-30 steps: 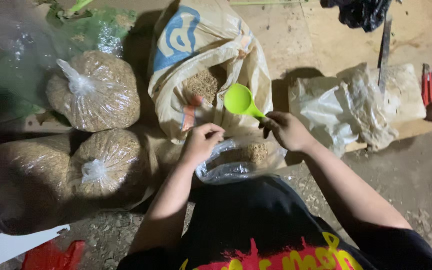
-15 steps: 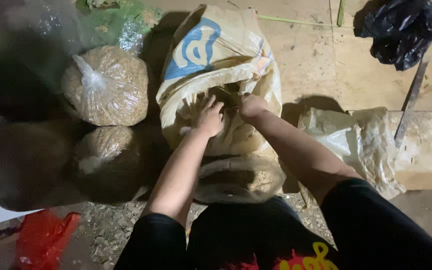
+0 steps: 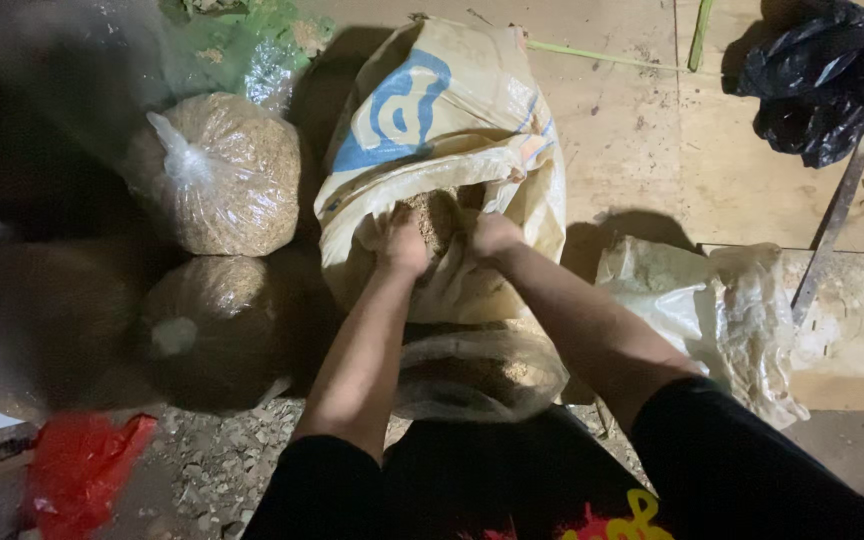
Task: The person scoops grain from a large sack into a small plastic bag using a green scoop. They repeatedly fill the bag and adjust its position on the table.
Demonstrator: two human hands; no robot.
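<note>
A big woven sack [image 3: 442,110], cream with a blue print, stands open in front of me with brown grain [image 3: 439,212] showing in its mouth. My left hand [image 3: 404,245] is curled over the near-left edge of the opening. My right hand [image 3: 492,235] reaches into the mouth beside it, its fingers buried in the grain and hidden. No scoop is visible. Just below the sack, between my arms, a clear plastic bag [image 3: 482,372] lies partly filled with grain.
Three tied clear bags of grain [image 3: 222,180] [image 3: 214,330] [image 3: 47,320] sit at the left. Crumpled clear plastic [image 3: 722,310] lies on a board at the right, beside a long blade [image 3: 832,225]. A black bag [image 3: 822,80] is at the back right and a red bag [image 3: 77,470] at the front left.
The right hand held a green scoop above the clear bag; both hands have since moved up into the sack's mouth and the scoop is out of sight. The view has tilted forward.
</note>
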